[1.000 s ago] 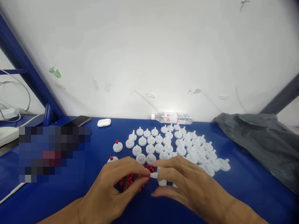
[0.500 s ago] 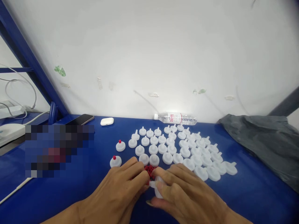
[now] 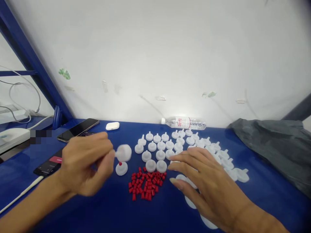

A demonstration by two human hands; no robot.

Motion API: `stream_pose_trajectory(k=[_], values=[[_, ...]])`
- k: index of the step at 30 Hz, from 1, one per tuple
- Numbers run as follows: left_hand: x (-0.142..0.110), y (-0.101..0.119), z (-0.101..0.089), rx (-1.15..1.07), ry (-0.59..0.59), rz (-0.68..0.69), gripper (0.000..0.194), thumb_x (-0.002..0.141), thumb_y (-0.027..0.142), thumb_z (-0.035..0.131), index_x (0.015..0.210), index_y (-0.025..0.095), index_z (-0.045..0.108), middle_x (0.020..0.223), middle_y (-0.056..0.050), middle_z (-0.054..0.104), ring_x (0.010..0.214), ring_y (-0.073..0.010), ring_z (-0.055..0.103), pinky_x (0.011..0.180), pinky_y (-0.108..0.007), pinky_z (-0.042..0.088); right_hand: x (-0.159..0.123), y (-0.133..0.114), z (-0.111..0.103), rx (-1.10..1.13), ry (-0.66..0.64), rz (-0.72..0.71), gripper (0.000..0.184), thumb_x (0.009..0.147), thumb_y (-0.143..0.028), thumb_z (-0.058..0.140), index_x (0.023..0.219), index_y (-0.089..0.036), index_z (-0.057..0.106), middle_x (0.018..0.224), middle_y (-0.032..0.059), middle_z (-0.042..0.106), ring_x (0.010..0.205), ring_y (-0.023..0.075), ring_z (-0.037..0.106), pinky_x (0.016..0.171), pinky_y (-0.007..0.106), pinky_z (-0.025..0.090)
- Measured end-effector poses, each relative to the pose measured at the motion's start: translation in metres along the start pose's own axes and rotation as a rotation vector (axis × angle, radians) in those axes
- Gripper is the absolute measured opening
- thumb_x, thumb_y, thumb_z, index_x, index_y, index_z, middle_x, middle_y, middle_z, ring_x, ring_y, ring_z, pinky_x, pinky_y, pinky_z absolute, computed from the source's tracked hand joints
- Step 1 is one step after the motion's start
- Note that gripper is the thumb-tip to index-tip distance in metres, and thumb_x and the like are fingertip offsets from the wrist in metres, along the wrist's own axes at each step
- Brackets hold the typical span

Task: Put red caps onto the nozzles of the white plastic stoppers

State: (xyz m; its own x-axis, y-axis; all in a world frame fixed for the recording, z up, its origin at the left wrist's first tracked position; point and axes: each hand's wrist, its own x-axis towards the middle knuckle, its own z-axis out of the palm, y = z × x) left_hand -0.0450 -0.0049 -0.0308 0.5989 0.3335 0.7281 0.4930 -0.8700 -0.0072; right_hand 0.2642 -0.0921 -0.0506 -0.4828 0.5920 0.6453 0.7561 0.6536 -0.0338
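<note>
My left hand [image 3: 84, 161] holds a white plastic cap [image 3: 123, 152] by its tip, tilted in the air at the left of the group. Just below it a white cap with a red tip [image 3: 121, 168] stands on the blue table [image 3: 102, 207]. A pile of small red plugs [image 3: 145, 185] lies in front of me. My right hand [image 3: 206, 184] hovers with fingers spread over the near white caps [image 3: 179, 145], which stand in rows; it grips nothing that I can see.
Two phones [image 3: 77, 129] and a white earbud case [image 3: 112, 126] lie at the left back. A clear water bottle [image 3: 184, 123] lies along the white wall. A grey plastic bag [image 3: 274, 145] fills the right side. A white cable [image 3: 19, 195] runs at the left.
My hands have parted from the red pile. The left hand moved left and up with a white cap; the right hand slid right over the rows. The red plugs are now uncovered.
</note>
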Motion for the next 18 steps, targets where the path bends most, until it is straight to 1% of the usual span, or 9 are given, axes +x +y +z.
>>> stream_pose_trajectory(k=[2,3,4,6,8,10,13,16,18], values=[[-0.001,-0.024,-0.006,0.105,-0.140,-0.079,0.038,0.097,0.020,0.049,0.064,0.025,0.032,0.054,0.004,0.036,0.048,-0.0153,0.035,0.053,-0.036,0.024,-0.003,0.004,0.002,0.023,-0.050,0.054,0.024,0.116,-0.035,0.049,0.113,-0.026,0.071,0.113,-0.0003,0.081,0.104,0.0236,0.074,0.102,0.050,0.055],[-0.003,-0.035,-0.005,0.141,-0.237,-0.116,0.038,0.096,0.022,0.051,0.061,0.024,0.036,0.053,0.004,0.043,0.048,-0.0155,0.041,0.053,-0.036,0.026,-0.005,0.006,0.004,0.031,-0.072,0.076,0.025,0.116,-0.035,0.049,0.113,-0.026,0.071,0.114,0.0002,0.080,0.107,0.0251,0.074,0.103,0.053,0.055],[-0.006,-0.043,-0.004,0.173,-0.317,-0.151,0.038,0.093,0.021,0.053,0.058,0.024,0.040,0.051,0.004,0.046,0.046,-0.0156,0.042,0.052,-0.035,0.024,-0.007,0.007,0.006,0.035,-0.092,0.089,0.026,0.116,-0.036,0.048,0.114,-0.026,0.072,0.115,0.0005,0.080,0.109,0.0266,0.073,0.104,0.056,0.056],[-0.014,-0.054,0.003,0.219,-0.454,-0.209,0.036,0.087,0.021,0.056,0.053,0.024,0.043,0.047,0.003,0.050,0.043,-0.0167,0.044,0.050,-0.035,0.022,-0.010,0.008,0.009,0.031,-0.130,0.101,0.028,0.117,-0.038,0.046,0.118,-0.028,0.073,0.120,0.0010,0.080,0.114,0.0296,0.073,0.107,0.063,0.055],[-0.020,-0.057,0.009,0.245,-0.543,-0.252,0.035,0.084,0.024,0.057,0.052,0.024,0.043,0.046,0.003,0.050,0.042,-0.0172,0.043,0.050,-0.035,0.021,-0.013,0.008,0.011,0.020,-0.156,0.092,0.031,0.117,-0.041,0.045,0.125,-0.029,0.073,0.127,0.0013,0.079,0.121,0.0321,0.072,0.111,0.068,0.053],[-0.021,-0.055,0.013,0.266,-0.573,-0.286,0.037,0.088,0.031,0.057,0.054,0.025,0.044,0.048,0.002,0.050,0.043,-0.0177,0.041,0.051,-0.035,0.020,-0.015,0.008,0.013,0.017,-0.173,0.083,0.034,0.116,-0.044,0.045,0.131,-0.031,0.073,0.135,0.0010,0.078,0.129,0.0322,0.070,0.118,0.068,0.050],[-0.012,-0.044,0.011,0.276,-0.512,-0.313,0.034,0.097,0.040,0.050,0.066,0.024,0.052,0.061,-0.001,0.055,0.056,-0.0204,0.046,0.057,-0.034,0.021,-0.018,0.009,0.016,0.012,-0.194,0.051,0.037,0.115,-0.047,0.048,0.140,-0.033,0.071,0.146,0.0007,0.073,0.139,0.0307,0.065,0.127,0.064,0.045],[0.000,-0.024,0.008,0.186,-0.447,-0.269,0.025,0.103,0.033,0.043,0.091,0.023,0.062,0.081,-0.003,0.061,0.078,-0.0235,0.054,0.065,-0.035,0.032,-0.019,0.009,0.020,-0.018,-0.223,0.015,0.043,0.115,-0.050,0.048,0.150,-0.031,0.065,0.154,0.0023,0.067,0.146,0.0335,0.060,0.127,0.067,0.044],[0.004,-0.010,0.009,0.088,-0.451,-0.213,0.021,0.104,0.028,0.045,0.099,0.023,0.065,0.090,-0.003,0.065,0.091,-0.0239,0.056,0.071,-0.036,0.040,-0.019,0.009,0.021,-0.030,-0.246,-0.003,0.047,0.114,-0.053,0.050,0.152,-0.029,0.063,0.157,0.0023,0.064,0.148,0.0352,0.058,0.126,0.068,0.044]])
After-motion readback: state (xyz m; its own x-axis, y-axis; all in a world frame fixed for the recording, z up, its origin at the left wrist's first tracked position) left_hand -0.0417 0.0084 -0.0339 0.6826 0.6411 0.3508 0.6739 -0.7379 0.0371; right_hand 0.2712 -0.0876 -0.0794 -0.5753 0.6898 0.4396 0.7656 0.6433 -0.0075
